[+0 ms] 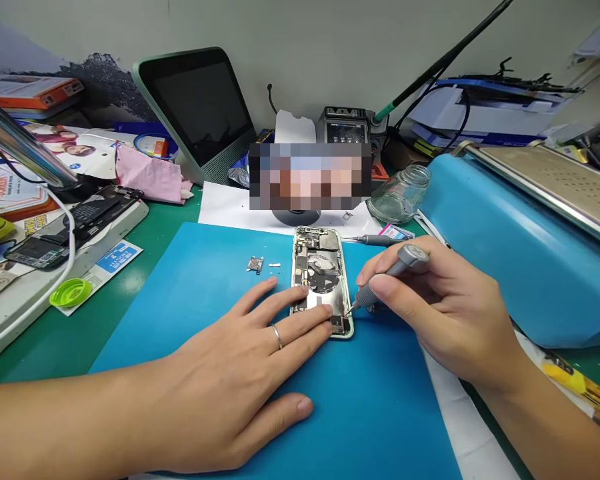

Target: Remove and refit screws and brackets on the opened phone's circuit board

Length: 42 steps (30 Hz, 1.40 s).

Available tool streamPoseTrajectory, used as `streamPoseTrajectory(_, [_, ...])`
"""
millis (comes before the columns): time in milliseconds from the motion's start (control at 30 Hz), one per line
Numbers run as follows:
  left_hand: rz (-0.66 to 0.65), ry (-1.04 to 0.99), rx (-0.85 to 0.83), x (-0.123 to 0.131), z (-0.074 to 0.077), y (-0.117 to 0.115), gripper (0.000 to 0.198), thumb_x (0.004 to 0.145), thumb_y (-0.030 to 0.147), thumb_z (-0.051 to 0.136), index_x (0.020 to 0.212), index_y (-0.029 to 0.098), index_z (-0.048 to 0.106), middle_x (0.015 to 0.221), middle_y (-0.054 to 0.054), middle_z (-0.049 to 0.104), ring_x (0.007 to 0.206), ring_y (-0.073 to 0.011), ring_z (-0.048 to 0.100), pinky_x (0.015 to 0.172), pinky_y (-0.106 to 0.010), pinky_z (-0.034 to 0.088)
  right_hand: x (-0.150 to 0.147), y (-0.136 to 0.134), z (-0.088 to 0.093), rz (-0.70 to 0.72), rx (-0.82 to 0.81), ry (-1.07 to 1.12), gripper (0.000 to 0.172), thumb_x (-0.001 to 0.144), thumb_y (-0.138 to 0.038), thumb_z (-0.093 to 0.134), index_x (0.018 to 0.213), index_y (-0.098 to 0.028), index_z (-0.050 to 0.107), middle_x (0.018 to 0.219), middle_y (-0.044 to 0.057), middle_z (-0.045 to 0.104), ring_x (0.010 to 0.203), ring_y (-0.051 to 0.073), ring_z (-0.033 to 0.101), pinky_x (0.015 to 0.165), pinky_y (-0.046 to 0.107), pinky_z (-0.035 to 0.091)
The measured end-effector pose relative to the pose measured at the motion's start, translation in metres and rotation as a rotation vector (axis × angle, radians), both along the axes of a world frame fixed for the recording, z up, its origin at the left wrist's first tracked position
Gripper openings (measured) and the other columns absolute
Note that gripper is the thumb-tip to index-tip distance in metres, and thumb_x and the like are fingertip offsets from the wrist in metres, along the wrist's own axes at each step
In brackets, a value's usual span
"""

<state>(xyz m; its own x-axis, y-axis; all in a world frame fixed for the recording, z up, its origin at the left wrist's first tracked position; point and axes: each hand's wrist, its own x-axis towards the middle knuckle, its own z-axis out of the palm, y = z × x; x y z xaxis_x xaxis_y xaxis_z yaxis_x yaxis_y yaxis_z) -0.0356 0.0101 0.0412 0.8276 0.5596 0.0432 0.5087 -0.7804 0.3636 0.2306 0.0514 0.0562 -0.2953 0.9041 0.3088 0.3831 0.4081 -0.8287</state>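
An opened smartphone (325,273), its inner parts bare, lies on a blue mat (170,300). My left hand (240,360) is spread flat, with several fingertips resting on the phone's lower part; a ring sits on one finger. In my right hand (440,307) is a grey precision screwdriver (390,277), held in a pinch. Its thin tip meets the phone near the lower right edge; whether it sits in a screw is too small to tell. Left of the phone lie a small metal part (255,264) and a tiny silvery strip (275,265).
Behind the phone lies a second screwdriver (375,240). A glass jar (400,193) leans at the back right, beside a blue-covered box (510,267). A dark-screened display (195,107) stands at the back. At left, another phone part (80,227) lies near a white cable (70,247).
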Motion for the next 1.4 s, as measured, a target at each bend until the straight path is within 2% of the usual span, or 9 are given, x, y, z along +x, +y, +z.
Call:
streamPoseTrajectory(367, [-0.006,-0.014,-0.064,0.0003,0.0026,0.0025,0.064,0.11,0.045,0.048,0.167,0.019,0.034,0.171,-0.008,0.038,0.158,-0.041,0.034,0.13,-0.068,0.024,0.0004,-0.0007,0.0018,0.02,0.031,-0.024,0.008,0.098,-0.032,0.07,0.092,-0.028,0.065,0.085,-0.001,0.072,0.072,0.016,0.069,0.065,0.028,0.059])
streamPoseTrajectory(567, [-0.001,-0.043,-0.05,0.0008,0.0024,0.0023,0.065,0.109,0.043,0.053,0.167,0.022,0.033,0.169,-0.008,0.042,0.157,-0.0386,0.037,0.132,-0.065,0.022,-0.0003,-0.0012,0.0021,-0.068,0.101,-0.024,0.002,0.099,-0.031,0.067,0.098,-0.03,0.068,0.09,-0.001,0.073,0.074,0.016,0.068,0.066,0.029,0.059])
streamPoseTrajectory(633, [-0.005,-0.04,-0.039,0.0006,0.0016,0.0022,0.067,0.109,0.044,0.053,0.168,0.023,0.03,0.17,-0.008,0.04,0.157,-0.0388,0.037,0.132,-0.065,0.021,0.0,-0.001,0.0019,-0.056,0.112,-0.024,0.002,0.099,-0.031,0.067,0.098,-0.03,0.068,0.091,-0.001,0.073,0.075,0.015,0.069,0.068,0.027,0.06])
streamPoseTrajectory(800, [-0.018,0.004,-0.049,0.0006,0.0016,0.0026,0.063,0.11,0.044,0.049,0.166,0.019,0.034,0.173,-0.009,0.035,0.158,-0.0409,0.033,0.131,-0.068,0.021,0.0,-0.0007,0.0009,-0.037,0.057,0.01,0.002,0.098,-0.031,0.069,0.097,-0.03,0.068,0.089,-0.002,0.073,0.073,0.015,0.07,0.066,0.028,0.061])
streamPoseTrajectory(967, [-0.005,-0.004,-0.04,0.0013,0.0023,0.0019,0.065,0.108,0.043,0.054,0.166,0.02,0.034,0.17,-0.009,0.04,0.157,-0.0396,0.036,0.131,-0.066,0.023,-0.001,-0.0022,0.0032,-0.016,-0.006,-0.017,0.006,0.097,-0.034,0.069,0.095,-0.028,0.068,0.084,-0.001,0.073,0.068,0.016,0.071,0.061,0.028,0.061])
streamPoseTrajectory(1133, [0.011,-0.004,-0.03,0.0004,0.0019,0.0001,0.07,0.109,0.044,0.054,0.17,0.024,0.025,0.172,-0.006,0.037,0.159,-0.0388,0.033,0.131,-0.066,0.024,-0.0006,-0.0027,0.0045,-0.005,0.005,-0.046,0.008,0.097,-0.034,0.069,0.094,-0.027,0.069,0.083,0.0,0.074,0.067,0.016,0.071,0.06,0.028,0.06])
streamPoseTrajectory(1400, [-0.012,0.037,-0.021,0.0002,0.0016,0.0001,0.066,0.11,0.042,0.05,0.169,0.021,0.027,0.174,-0.005,0.031,0.159,-0.0396,0.032,0.13,-0.068,0.024,0.0015,-0.0027,0.004,0.016,0.027,-0.025,0.005,0.098,-0.032,0.068,0.094,-0.029,0.067,0.087,-0.002,0.072,0.071,0.015,0.071,0.063,0.027,0.061])
